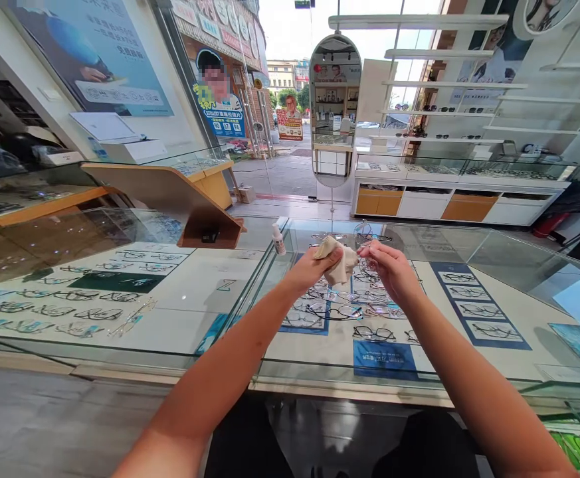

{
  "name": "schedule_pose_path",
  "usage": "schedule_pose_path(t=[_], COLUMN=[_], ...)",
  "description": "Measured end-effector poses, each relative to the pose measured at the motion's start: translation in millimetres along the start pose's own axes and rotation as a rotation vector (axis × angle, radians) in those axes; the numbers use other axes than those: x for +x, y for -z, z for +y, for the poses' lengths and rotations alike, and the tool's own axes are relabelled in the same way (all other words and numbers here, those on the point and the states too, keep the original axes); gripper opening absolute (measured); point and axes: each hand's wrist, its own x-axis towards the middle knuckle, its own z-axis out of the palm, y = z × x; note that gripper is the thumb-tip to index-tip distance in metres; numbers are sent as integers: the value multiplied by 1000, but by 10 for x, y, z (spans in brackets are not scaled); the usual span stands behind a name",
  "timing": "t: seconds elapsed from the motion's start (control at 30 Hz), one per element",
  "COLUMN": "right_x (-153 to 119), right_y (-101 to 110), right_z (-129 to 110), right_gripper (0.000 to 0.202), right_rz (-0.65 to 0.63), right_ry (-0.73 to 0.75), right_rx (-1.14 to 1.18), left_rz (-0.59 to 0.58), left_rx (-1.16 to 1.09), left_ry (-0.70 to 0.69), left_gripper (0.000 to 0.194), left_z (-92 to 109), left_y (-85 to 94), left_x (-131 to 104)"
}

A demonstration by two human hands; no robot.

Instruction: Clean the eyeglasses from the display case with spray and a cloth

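Note:
Both arms reach out over a glass display case. My left hand (318, 263) is closed on a crumpled cream cloth (340, 267), held above the glass top. Close to its right, my right hand (386, 264) has its fingertips pinched at the end of a thin pair of glasses (364, 234); the cloth hides part of the frame. A small white spray bottle (278, 240) stands upright on the glass, left of the cloth. Black-framed glasses (334, 311) lie nearer to me, below the hands.
Rows of glasses fill the case, with a blue card (385, 359) near its front edge. A brown board (165, 192) stands at the left on the counter. Further back are an oval mirror (336, 109) and white wall shelves (439, 54).

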Motion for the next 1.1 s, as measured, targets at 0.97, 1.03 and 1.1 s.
schedule_pose_path(t=[0.97,1.03,1.1], right_x=[2,6,5], right_y=[-70,-76,-87], right_z=[136,112,93], right_gripper=[34,34,34], right_rz=[42,53,50], right_ry=[-130,-109,-107], right_rx=[40,39,36], left_rz=[-156,-177,-197], left_rx=[-35,-22,-16], left_ry=[57,63,51], left_gripper=[55,53,53], left_z=[4,6,7], left_y=[-218,-208,-204], left_x=[-135,-135,-135])
